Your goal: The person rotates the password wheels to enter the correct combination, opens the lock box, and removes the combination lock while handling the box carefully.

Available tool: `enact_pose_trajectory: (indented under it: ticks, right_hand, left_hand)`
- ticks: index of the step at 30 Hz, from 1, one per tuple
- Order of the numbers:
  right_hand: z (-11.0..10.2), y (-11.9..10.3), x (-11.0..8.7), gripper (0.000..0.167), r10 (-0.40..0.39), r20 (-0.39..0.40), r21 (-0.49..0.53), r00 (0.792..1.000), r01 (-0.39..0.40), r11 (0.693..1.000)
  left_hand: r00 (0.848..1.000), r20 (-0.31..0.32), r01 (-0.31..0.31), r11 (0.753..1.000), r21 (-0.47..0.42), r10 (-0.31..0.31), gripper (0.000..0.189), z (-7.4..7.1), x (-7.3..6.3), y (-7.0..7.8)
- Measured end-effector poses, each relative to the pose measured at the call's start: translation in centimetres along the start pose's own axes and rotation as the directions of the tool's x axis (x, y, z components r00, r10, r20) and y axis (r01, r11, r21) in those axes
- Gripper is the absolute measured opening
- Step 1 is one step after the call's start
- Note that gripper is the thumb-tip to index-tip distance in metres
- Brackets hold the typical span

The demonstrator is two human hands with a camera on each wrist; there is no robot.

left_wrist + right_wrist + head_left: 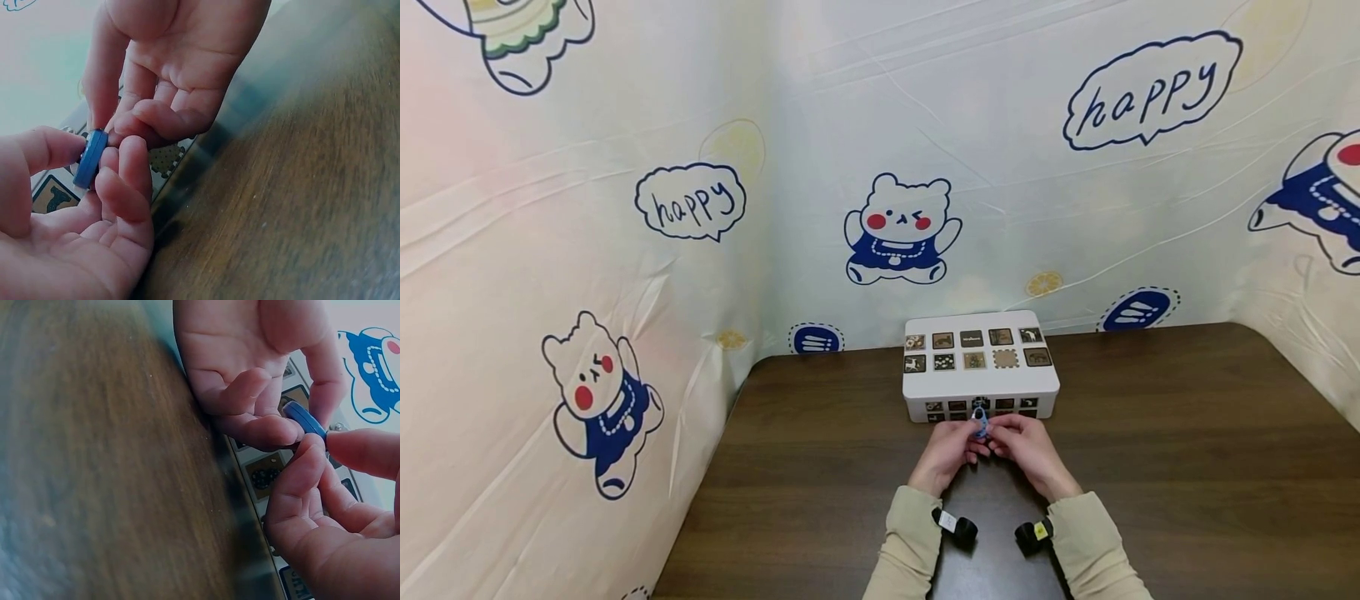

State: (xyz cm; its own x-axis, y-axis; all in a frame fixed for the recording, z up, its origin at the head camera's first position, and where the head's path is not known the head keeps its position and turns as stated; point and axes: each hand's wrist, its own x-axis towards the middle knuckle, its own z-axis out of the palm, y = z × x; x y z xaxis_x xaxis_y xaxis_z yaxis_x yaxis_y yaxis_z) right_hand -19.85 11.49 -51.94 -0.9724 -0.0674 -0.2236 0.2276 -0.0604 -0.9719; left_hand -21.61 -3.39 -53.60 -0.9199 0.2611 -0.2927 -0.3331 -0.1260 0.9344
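Blue piece (91, 159): we pinch it with left hand (950, 450) and right hand (1028, 450) (probably to steady something so small), the patterned box (981, 382) just beyond our grip.

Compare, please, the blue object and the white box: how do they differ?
Size: the blue object is small, whereas the white box is far larger.
Support: the left hand and right hand hold the blue object, whereas the white box rests on the table.
Decoration: the white box carries rows of picture squares; the blue object shows none.
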Motion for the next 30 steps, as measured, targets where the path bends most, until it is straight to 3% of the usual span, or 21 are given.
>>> enact_pose_trajectory:
  ticks: [14, 30]
  right_hand:
    - [-0.08, -0.15, -0.07, 0.028, 0.003, 0.002, -0.013, 1.000, -0.003, 1.000]
    - [-0.11, -0.34, -0.24, 0.028, 0.001, 0.011, -0.017, 1.000, -0.001, 1.000]
  left_hand:
    - [0.999, 0.014, 0.033, 0.993, -0.116, -0.032, 0.028, -0.60, 0.15, 0.06]
    - [1.000, 0.023, 0.019, 0.998, -0.056, -0.018, 0.022, -0.72, -0.04, 0.03]
